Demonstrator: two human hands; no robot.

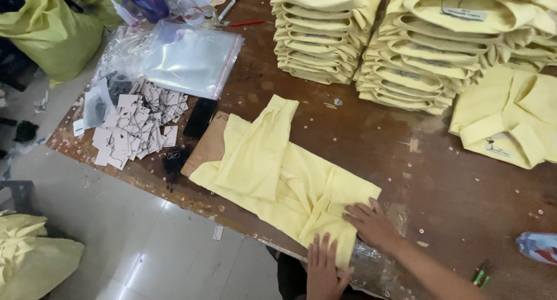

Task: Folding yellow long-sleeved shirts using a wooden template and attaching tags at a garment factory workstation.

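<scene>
I see the brown table (464,190) with bare room to the right of my hands. Two tall shirt stacks (406,45) stand at the far edge. My yellow shirt (272,172) lies near the front edge, its long way running from far-left to near-right. My left hand (322,271) and right hand (371,222) press flat on its near end, fingers spread, holding nothing.

1. Bare brown table (371,143) lies open between the half-folded yellow shirt (278,172) and the shirt stacks (406,51).
2. Those tall stacks wall off the far edge.
3. A loose folded shirt (510,120) blocks the far right.
4. Paper tags (136,123) and plastic bags (185,59) crowd the left.
5. Right of the right hand (371,222), the tabletop runs clear to a bottle (536,246).
</scene>
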